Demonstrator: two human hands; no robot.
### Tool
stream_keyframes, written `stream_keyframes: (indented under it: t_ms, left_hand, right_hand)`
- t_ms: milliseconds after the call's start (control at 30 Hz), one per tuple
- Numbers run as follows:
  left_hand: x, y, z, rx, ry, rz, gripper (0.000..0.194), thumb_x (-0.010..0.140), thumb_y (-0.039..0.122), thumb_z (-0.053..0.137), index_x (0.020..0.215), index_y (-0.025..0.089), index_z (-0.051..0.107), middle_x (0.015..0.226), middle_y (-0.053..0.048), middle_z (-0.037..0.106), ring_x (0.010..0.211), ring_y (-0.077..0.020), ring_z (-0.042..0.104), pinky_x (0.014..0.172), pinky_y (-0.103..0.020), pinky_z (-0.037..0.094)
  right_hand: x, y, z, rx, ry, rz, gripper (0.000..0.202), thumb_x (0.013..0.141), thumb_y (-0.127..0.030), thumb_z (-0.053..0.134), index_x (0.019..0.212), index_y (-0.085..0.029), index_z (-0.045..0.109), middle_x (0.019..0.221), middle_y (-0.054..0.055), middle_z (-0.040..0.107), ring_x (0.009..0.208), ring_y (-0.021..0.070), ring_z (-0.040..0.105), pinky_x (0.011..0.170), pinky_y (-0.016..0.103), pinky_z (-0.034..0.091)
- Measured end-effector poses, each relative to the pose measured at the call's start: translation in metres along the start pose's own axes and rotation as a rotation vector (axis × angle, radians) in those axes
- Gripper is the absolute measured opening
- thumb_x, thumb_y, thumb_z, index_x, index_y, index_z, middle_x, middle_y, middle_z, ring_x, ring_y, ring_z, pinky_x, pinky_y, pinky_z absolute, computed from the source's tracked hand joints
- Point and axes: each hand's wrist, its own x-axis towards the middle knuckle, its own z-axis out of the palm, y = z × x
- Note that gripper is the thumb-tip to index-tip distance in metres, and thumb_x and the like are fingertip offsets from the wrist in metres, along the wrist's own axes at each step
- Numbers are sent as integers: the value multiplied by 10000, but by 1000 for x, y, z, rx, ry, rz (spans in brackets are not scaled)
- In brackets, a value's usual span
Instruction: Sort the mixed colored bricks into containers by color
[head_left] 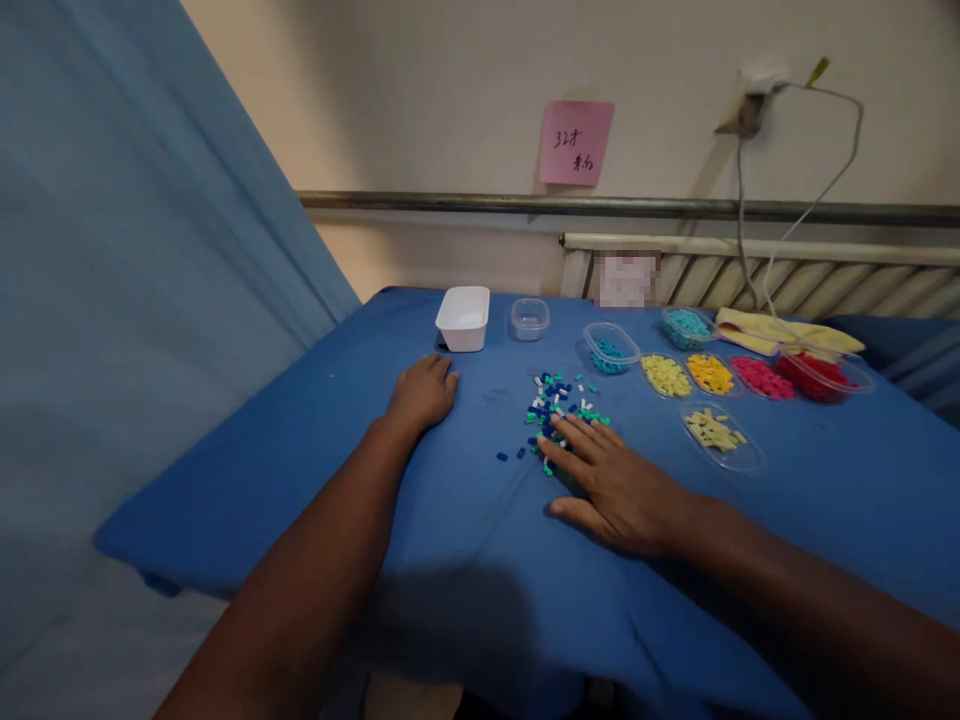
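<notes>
Under our right hand (622, 490), fingers spread flat and pinching nothing, lay the near edge of the mixed bead pile (559, 410) on the blue tabletop (465, 520). Sorting cleanly, we judged, called for sliding one colour out with a fingertip rather than raking. Our left hand (424, 392) rested loosely curled, holding nothing, left of the pile and just before the white tub (463, 318). Beyond the right fingers sat clear trays of sorted beads (711, 374).

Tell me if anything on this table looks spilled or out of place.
A loose pile of mixed beads lies straight on the blue cloth, under the right hand, with a few blue strays beside it. Other beads sit sorted by colour in clear trays.
</notes>
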Motion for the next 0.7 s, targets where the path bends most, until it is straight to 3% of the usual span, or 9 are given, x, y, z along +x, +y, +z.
stream_keyframes:
  t_ms: [133, 300, 400, 533, 633, 700]
  left_hand:
    - [0, 1, -1, -18, 5, 2, 615, 1085, 449, 342, 1556, 157, 608, 1647, -191, 549, 1545, -386, 482, 1284, -566, 363]
    - [-1, 0, -6, 3, -26, 65, 667, 1100, 474, 330, 1600, 95, 553, 1682, -225, 498, 1573, -384, 453, 1301, -558, 341]
    - [-8, 11, -10, -22, -16, 131, 663, 1109, 499, 339, 1613, 120, 545, 1723, -199, 452, 1618, -371, 395, 1338, -568, 279]
    - [-29, 61, -17, -169, 19, 301, 676, 1128, 526, 301, 1668, 160, 482, 1785, -146, 358, 1670, -314, 312, 1376, -537, 215]
    - [-47, 108, -18, -250, -143, 563, 624, 1140, 534, 309, 1700, 297, 444, 1819, -46, 283, 1703, -248, 225, 1398, -490, 164]
    - [-55, 128, -17, -262, -273, 695, 628, 1143, 536, 321, 1714, 294, 424, 1821, -49, 267, 1710, -255, 195, 1398, -502, 169]
  right_hand:
    - [-18, -5, 3, -3, 19, -83, 836, 1077, -727, 489, 1733, -216, 402, 1795, 191, 293, 1679, 408, 257, 1346, 676, 243]
    - [-31, -7, 10, 41, 14, -121, 841, 1090, -706, 482, 1748, -198, 354, 1810, 148, 265, 1694, 381, 220, 1362, 644, 243]
    - [-33, -9, 9, 64, 34, -114, 805, 1098, -689, 483, 1744, -222, 369, 1812, 119, 274, 1700, 376, 195, 1368, 659, 210]
    - [-35, -11, 7, 115, 54, -159, 783, 1093, -669, 522, 1728, -225, 410, 1802, 128, 307, 1689, 345, 255, 1378, 616, 213]
    - [-36, -13, 5, 153, 99, -226, 755, 1089, -627, 567, 1691, -180, 476, 1771, 146, 385, 1667, 331, 324, 1384, 579, 221]
    - [-36, -14, 4, 180, 155, -279, 671, 1100, -564, 584, 1633, -158, 550, 1710, 144, 503, 1630, 310, 408, 1387, 536, 234]
